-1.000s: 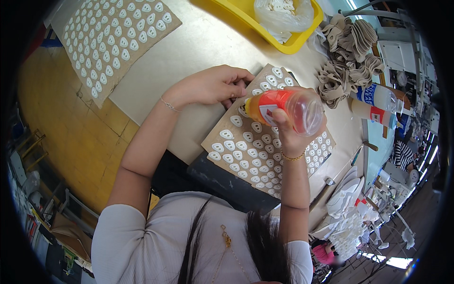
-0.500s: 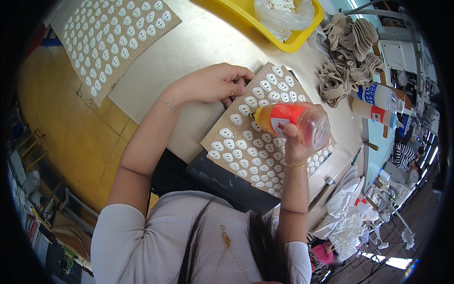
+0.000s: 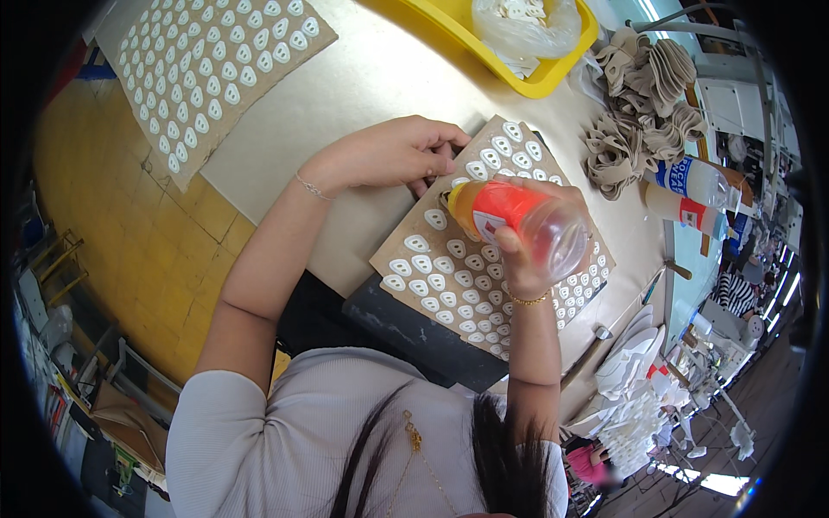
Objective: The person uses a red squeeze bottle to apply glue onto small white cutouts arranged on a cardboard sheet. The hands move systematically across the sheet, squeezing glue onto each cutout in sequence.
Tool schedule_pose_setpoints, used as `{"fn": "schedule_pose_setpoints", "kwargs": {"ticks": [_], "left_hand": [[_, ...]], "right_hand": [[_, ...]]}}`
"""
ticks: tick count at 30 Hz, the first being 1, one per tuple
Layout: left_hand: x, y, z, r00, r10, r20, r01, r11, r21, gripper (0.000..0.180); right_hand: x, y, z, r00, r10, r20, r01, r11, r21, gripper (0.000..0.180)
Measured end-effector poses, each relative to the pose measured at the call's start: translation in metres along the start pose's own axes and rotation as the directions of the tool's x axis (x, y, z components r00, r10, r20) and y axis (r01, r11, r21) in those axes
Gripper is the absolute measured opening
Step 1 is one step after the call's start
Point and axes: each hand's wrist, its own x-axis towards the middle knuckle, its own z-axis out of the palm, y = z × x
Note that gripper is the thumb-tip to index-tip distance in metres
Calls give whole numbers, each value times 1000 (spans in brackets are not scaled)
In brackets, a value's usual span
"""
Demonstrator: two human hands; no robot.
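My right hand (image 3: pixel 537 237) is wrapped round a clear squeeze bottle (image 3: pixel 509 207) with a red label and yellowish liquid at its nozzle end. It is tipped over, its nozzle pointing left and down at a brown cardboard sheet (image 3: pixel 404 244). Rows of small white rounded-triangular pieces (image 3: pixel 464 278), each with dark slots, cover this sheet; hand and bottle hide some of them. At the sheet's upper left edge, my left hand (image 3: pixel 414 154) has its fingers curled and closed on the cardboard. Beneath the sheet lies a dark block (image 3: pixel 389 321).
Another cardboard sheet of white pieces (image 3: pixel 216 73) lies at the far left. A yellow tray (image 3: pixel 540 85) holds a plastic bag of white parts. Beige cut pieces (image 3: pixel 617 155), bottles (image 3: pixel 691 177) and a hammer (image 3: pixel 591 350) line the right side.
My right hand has shifted the bottle slightly left and up along the rows, with its nozzle over a different piece. My left hand stays at the sheet's edge.
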Motion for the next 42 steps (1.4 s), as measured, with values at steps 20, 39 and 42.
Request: {"fn": "schedule_pose_setpoints", "kwargs": {"ticks": [20, 39, 42], "left_hand": [[0, 3, 0, 1000, 13, 23, -13, 1000, -1, 36], [6, 5, 11, 962, 98, -255, -110, 993, -33, 27], [6, 10, 9, 911, 67, -407, -119, 987, -105, 28]], "right_hand": [[21, 15, -44, 803, 584, 117, -162, 25, 987, 53], [-46, -9, -30, 906, 382, -184, -260, 843, 471, 74], [-39, -8, -22, 903, 339, -263, -201, 876, 439, 71]]}}
